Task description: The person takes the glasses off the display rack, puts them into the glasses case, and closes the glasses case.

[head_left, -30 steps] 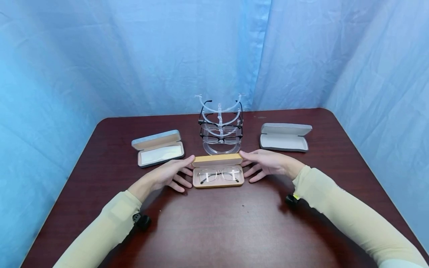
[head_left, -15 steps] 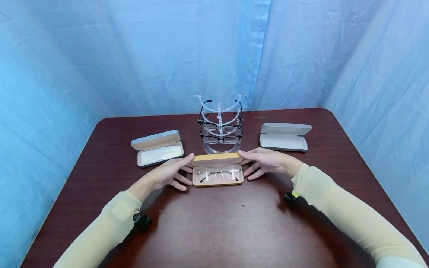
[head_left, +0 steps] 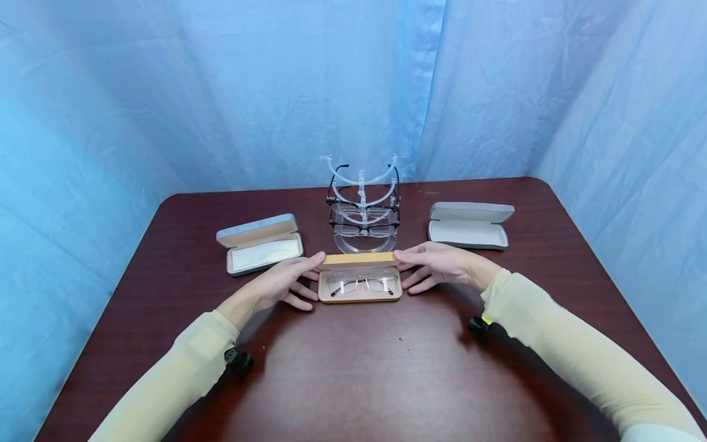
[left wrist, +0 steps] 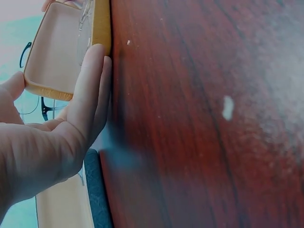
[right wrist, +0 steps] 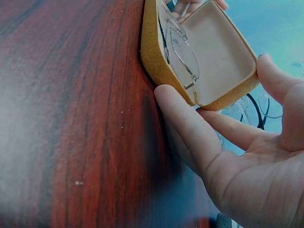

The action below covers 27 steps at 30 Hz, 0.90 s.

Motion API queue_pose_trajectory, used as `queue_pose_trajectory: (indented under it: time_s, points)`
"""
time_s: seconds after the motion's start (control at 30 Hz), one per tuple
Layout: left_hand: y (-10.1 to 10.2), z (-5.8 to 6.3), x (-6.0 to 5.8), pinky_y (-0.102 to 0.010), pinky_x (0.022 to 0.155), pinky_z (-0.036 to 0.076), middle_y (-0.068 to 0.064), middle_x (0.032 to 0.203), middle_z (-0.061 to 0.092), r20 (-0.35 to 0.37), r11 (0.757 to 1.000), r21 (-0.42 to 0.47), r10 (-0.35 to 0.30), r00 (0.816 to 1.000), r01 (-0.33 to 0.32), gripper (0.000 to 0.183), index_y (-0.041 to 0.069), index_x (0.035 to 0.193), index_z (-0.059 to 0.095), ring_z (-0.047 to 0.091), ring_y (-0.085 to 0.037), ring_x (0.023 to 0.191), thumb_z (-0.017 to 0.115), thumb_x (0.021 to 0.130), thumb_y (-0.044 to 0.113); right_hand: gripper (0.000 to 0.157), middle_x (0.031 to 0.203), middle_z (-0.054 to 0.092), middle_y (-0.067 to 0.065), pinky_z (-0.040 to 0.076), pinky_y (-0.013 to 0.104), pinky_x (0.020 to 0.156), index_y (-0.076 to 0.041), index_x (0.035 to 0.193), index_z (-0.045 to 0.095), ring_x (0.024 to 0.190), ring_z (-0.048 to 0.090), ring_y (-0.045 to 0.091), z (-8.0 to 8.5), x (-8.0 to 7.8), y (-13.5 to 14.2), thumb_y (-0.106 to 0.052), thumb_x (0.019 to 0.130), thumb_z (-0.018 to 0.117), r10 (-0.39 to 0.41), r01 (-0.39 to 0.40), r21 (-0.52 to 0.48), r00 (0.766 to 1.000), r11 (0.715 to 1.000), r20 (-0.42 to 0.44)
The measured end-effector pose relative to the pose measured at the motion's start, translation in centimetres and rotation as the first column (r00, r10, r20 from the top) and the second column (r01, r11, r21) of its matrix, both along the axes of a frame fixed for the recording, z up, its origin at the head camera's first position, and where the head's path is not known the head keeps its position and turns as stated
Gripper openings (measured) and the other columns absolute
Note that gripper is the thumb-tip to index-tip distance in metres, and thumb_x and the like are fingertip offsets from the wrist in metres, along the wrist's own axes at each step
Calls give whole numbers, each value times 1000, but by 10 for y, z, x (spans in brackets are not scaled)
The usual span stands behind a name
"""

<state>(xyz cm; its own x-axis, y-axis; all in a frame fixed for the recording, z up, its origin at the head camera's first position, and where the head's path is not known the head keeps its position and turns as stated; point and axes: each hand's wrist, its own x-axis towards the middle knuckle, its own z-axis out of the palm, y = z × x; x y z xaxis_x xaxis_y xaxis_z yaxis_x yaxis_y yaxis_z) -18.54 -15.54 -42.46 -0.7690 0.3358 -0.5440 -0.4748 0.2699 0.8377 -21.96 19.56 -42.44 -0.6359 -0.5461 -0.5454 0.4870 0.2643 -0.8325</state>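
Observation:
A tan glasses case [head_left: 359,293] lies in the middle of the dark red table [head_left: 359,368], with its lid [head_left: 359,260] tipped forward and half lowered. Thin metal-rimmed glasses [head_left: 361,282] lie folded inside. My left hand [head_left: 301,279] is at the case's left end, straight fingers against its side and thumb on the lid's corner. My right hand [head_left: 420,267] mirrors it at the right end. In the right wrist view the thumb of my right hand [right wrist: 228,142] rests on the lid's edge above the glasses [right wrist: 183,52]. The left wrist view shows my left hand [left wrist: 57,137] against the case [left wrist: 52,52].
Just behind the case stands a clear acrylic stand [head_left: 364,202] that carries two dark-framed glasses. An open grey case [head_left: 259,245] lies at the left and another open grey case [head_left: 468,227] at the right. Blue curtains close in the table on three sides.
The tan case's lid has tilted further forward and down over the glasses. Both hands have stayed at the case's ends, with the thumbs following the lid.

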Motion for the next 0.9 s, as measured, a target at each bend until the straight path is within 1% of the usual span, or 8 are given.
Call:
queue_pose_trajectory:
  time_s: [0.17, 0.27, 0.4, 0.57, 0.77, 0.9]
  points:
    - [-1, -2, 1, -47, 77, 62, -22, 140, 51, -15, 1000, 8, -7, 1000, 7, 77, 4, 144, 49, 71, -34, 98, 63, 95, 60, 70, 149, 47, 24, 56, 50, 92, 3, 148, 43, 111, 67, 35, 0, 1, 1, -39, 98, 68, 3, -3, 5, 1000, 1000, 0]
    - [-2, -3, 2, -47, 78, 61, -23, 140, 51, -29, 1000, 11, -16, 999, 16, 75, 3, 142, 50, 71, -34, 98, 63, 95, 60, 70, 149, 46, 23, 56, 50, 92, 3, 149, 42, 109, 67, 35, -2, 1, 2, -38, 98, 68, 3, -3, 9, 1000, 1000, -5]
    - [-3, -4, 2, -46, 79, 61, -22, 139, 53, -38, 1000, 17, -22, 999, 22, 74, 1, 140, 52, 71, -34, 98, 64, 95, 58, 69, 149, 47, 20, 57, 50, 91, -1, 150, 42, 108, 68, 35, -4, 1, 3, -38, 97, 70, 1, -1, 12, 1000, 1000, 5]
    - [-5, -6, 4, -44, 82, 61, -22, 132, 56, -51, 999, 12, -39, 998, 40, 67, 2, 137, 53, 71, -32, 98, 64, 97, 54, 74, 152, 44, 17, 57, 51, 91, -6, 153, 39, 109, 68, 36, -5, 2, 4, -39, 96, 71, 17, -17, 14, 1000, 1000, 15]
    - [-5, -6, 7, -43, 85, 60, -22, 131, 56, -62, 999, 18, -49, 997, 50, 63, 2, 136, 53, 70, -31, 100, 63, 98, 51, 71, 151, 45, 16, 57, 51, 91, -6, 151, 42, 106, 68, 38, -9, 2, 4, -38, 96, 72, 17, -17, 3, 1000, 1000, 25]
    - [-5, -6, 7, -43, 85, 60, -20, 130, 56, -68, 998, 25, -52, 996, 54, 63, 3, 137, 53, 69, -31, 101, 65, 97, 51, 73, 154, 41, 16, 56, 51, 92, -7, 153, 40, 108, 68, 38, -10, 2, 6, -37, 95, 73, 28, -28, -1, 999, 1000, 20]
